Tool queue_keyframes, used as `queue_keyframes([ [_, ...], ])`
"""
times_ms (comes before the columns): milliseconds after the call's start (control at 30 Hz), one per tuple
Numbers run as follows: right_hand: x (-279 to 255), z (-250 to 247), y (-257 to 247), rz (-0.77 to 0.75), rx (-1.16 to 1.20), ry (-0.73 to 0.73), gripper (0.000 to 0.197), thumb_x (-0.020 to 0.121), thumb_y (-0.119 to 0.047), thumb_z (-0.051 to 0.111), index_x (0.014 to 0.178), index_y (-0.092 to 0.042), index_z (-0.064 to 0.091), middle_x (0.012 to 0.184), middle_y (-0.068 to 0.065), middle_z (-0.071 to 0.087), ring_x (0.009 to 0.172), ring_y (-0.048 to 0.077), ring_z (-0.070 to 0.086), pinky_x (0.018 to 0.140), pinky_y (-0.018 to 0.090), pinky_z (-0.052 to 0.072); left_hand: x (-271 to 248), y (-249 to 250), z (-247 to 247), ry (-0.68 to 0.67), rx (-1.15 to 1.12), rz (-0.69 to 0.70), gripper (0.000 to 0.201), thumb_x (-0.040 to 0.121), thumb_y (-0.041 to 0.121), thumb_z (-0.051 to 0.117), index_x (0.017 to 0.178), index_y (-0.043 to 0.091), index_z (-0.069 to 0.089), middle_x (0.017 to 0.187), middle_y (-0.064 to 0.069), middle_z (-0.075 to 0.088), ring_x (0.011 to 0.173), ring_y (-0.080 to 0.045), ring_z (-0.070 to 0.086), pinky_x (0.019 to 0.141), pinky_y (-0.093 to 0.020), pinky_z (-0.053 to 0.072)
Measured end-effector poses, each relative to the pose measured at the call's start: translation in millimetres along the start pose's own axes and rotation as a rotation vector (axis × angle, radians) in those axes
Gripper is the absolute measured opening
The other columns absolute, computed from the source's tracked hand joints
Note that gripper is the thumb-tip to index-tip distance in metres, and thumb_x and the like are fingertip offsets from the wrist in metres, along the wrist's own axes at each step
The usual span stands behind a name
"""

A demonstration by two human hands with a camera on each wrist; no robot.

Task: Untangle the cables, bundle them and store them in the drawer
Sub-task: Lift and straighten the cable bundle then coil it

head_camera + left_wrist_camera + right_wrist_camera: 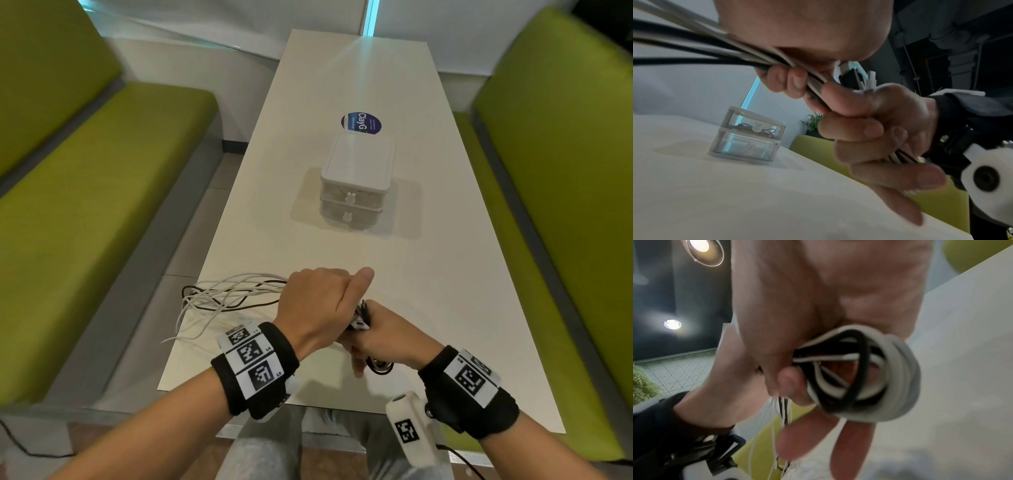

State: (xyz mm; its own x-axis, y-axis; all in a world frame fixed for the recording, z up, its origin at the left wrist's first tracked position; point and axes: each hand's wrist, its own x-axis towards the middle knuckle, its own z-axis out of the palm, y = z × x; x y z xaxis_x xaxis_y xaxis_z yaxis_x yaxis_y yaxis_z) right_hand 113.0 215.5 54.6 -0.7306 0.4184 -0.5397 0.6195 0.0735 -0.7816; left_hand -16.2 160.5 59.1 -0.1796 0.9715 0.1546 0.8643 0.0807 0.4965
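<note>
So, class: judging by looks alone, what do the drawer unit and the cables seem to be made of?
Drawer unit: likely hard plastic, with a white frame and clear glossy fronts, since light and its contents show through. Cables: apparently rubbery, matte plastic jackets in white and black, as they bend into tight loops without kinking.

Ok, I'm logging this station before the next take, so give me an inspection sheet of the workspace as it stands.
Surface: white table, long and narrow.
Job's things: two-drawer box, both drawers shut; dark cords show in the upper one.
Clutter: round blue sticker behind the box.
Hands: left hand grips the cable strands; right hand holds the wound coil.
Cables: white and black cables, loose loops trailing over the table's left edge.
Surroundings: green benches on both sides, white wall beyond.
</note>
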Motion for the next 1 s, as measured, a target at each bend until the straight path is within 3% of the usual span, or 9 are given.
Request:
queue_keyframes([
  [167,3,-2,2,-0.032,-0.148,0.037,0.031,0.092,-0.029,0.06,0.068,-0.01,0.067,0.065,0.002,0.065,0.064,0.011,0.058,0.071,0.026,0.047,0,-1,0,-0.019,-0.027,0.039,0.074,0.092,0.058,0.004,0.06,0.014,0.054,0.059,-0.002,0.055,0.057,-0.023,0.05,0.059,-0.038,0.039],
  [267,2,-1,5,-0.029,-0.06,-0.008,0.025,0.097,-0.017,0.054,0.077,-0.013,0.068,0.069,-0.002,0.072,0.061,0.017,0.064,0.068,0.031,0.053,-1,-3,0,-0.043,-0.009,0.071,0.071,0.092,0.059,0.003,0.06,0.017,0.05,0.06,0.0,0.053,0.058,-0.022,0.049,0.059,-0.037,0.038],
  [367,1,2,8,-0.021,-0.063,0.039,0.026,0.097,-0.02,0.052,0.078,-0.017,0.069,0.047,-0.01,0.054,0.038,0.011,0.041,0.046,0.026,0.036,2,-10,1,-0.111,-0.024,0.063,0.082,0.088,0.066,-0.001,0.069,0.018,0.062,0.066,-0.002,0.063,0.064,-0.023,0.055,0.065,-0.038,0.042],
  [500,2,-7,15,-0.038,-0.162,0.217,0.034,0.089,-0.024,0.063,0.058,-0.014,0.054,0.042,-0.01,0.042,0.044,0.008,0.035,0.05,0.023,0.028,0,-26,-9,-0.348,-0.06,0.071,0.077,0.09,0.071,0.003,0.077,0.023,0.061,0.053,-0.002,0.052,0.055,-0.019,0.05,0.059,-0.037,0.036],
  [633,7,-15,18,-0.045,-0.119,0.344,0.033,0.083,-0.022,0.067,0.064,-0.002,0.051,0.051,-0.001,0.038,0.048,0.013,0.032,0.051,0.031,0.027,1,-45,-25,-0.495,-0.087,0.001,0.066,0.088,0.07,0.023,0.068,0.022,0.065,0.048,0.006,0.051,0.048,-0.004,0.047,0.057,-0.026,0.03],
  [733,12,-15,10,-0.023,0.143,0.446,0.016,0.084,-0.011,0.065,0.07,-0.02,0.066,0.048,-0.006,0.036,0.042,0.01,0.03,0.045,0.024,0.025,4,-59,-34,-0.489,-0.126,-0.048,0.056,0.09,0.066,0.033,0.067,0.024,0.061,0.054,0.007,0.052,0.047,-0.002,0.046,0.055,-0.025,0.031],
  [800,13,-12,6,-0.034,0.454,0.448,0.034,0.087,-0.004,0.061,0.061,-0.025,0.057,0.047,-0.004,0.028,0.039,0.013,0.022,0.043,0.025,0.019,4,-62,-38,-0.452,-0.16,-0.059,0.051,0.092,0.063,0.036,0.066,0.025,0.058,0.053,0.008,0.051,0.048,-0.002,0.046,0.055,-0.023,0.031],
  [900,12,-3,-5,-0.091,0.814,0.421,0.041,0.091,-0.002,0.054,0.058,-0.019,0.038,0.049,-0.002,0.016,0.039,0.014,0.013,0.041,0.024,0.018,-1,-61,-33,-0.373,-0.301,-0.099,0.047,0.094,0.06,0.038,0.069,0.025,0.057,0.05,0.01,0.053,0.046,-0.002,0.046,0.055,-0.023,0.035],
  [1000,18,6,-12,-0.119,1.038,0.426,0.041,0.093,-0.007,0.053,0.06,-0.019,0.032,0.048,-0.003,0.013,0.037,0.013,0.013,0.04,0.025,0.021,-9,-54,-21,-0.251,-0.287,-0.149,0.049,0.097,0.056,0.035,0.066,0.022,0.052,0.053,0.006,0.051,0.054,-0.014,0.048,0.06,-0.031,0.036],
])
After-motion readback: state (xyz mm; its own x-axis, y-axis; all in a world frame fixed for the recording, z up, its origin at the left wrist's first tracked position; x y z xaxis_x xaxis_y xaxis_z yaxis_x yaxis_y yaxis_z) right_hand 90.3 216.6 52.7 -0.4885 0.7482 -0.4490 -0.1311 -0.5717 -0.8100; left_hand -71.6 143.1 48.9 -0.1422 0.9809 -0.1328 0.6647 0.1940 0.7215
